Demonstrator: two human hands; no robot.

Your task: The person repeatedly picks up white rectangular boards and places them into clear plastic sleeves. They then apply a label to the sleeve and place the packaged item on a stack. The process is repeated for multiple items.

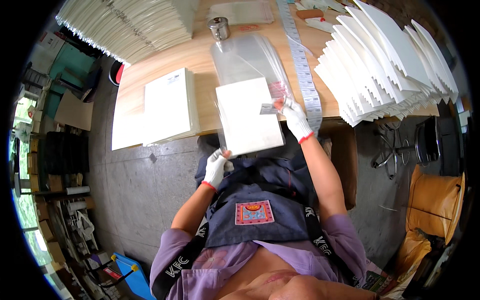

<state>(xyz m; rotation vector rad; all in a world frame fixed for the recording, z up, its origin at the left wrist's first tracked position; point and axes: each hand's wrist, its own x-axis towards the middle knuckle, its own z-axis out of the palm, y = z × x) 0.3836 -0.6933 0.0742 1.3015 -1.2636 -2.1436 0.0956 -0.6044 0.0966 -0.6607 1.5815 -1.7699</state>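
Observation:
A white board (247, 125) in a clear plastic sleeve lies tilted at the table's front edge, its near end overhanging toward my lap. My left hand (216, 169), in a white glove with a red cuff, pinches the sleeve's near left corner. My right hand (294, 116), gloved the same way with bare fingertips, holds a small printed label (268, 109) over the board's right edge. Beyond the board, flat clear plastic sleeves (242, 57) lie in a pile, partly hidden under it. Right of them runs a long strip of labels (303, 75).
Left on the table is a stack of sleeved, labelled boards (167, 110); behind it rises a tall sleeved stack (135, 32). Fanned white boards (370, 75) pile up at right. A lidded metal cup (219, 30) stands at the back. A wheeled chair (392, 150) is at right.

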